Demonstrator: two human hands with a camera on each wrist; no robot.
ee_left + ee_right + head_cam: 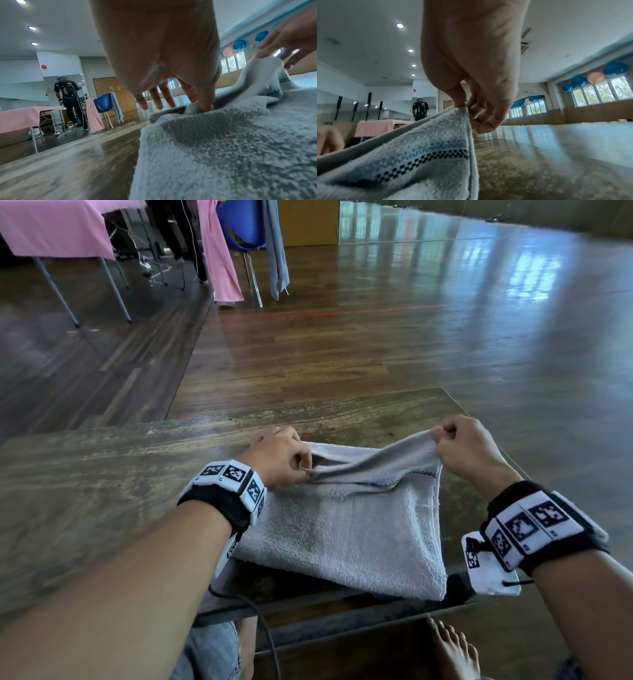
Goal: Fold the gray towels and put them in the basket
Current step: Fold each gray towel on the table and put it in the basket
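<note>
Evidently the pale gray terry towel on the worn wooden table lies nearward of both grips: left hand and right hand each pinch a far corner, its far edge running left-right between them.

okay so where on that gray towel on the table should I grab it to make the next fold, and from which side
Grip the gray towel at its two far corners, coming from above. That edge is already raised off the wooden table: the right hand pinches the right corner by the checkered stripe, and the left hand pinches the left one. The near part lies flat, so drawing the far edge toward you should probably fold it cleanly.
</note>
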